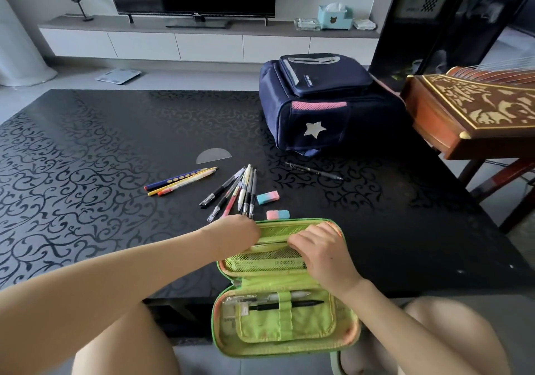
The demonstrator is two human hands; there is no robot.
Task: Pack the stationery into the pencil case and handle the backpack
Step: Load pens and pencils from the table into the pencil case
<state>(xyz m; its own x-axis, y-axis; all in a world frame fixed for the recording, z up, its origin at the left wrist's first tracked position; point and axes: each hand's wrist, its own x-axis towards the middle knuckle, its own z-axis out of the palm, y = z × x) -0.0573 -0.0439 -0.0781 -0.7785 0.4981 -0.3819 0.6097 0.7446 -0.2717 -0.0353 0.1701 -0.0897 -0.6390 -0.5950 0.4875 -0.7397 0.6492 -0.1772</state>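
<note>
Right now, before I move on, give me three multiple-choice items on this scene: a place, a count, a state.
1. Where is the navy backpack? A. On the table, far right. B. On the floor. C. On the TV shelf.
2. How many erasers lie on the table? A. One. B. Two. C. Four.
3. The green pencil case is: A. zipped shut. B. open. C. inside the backpack.
Answers: 1 A, it lies on that dark table; 2 B, both pink and blue, near the loose pens; 3 B, its mesh pocket shows.
</note>
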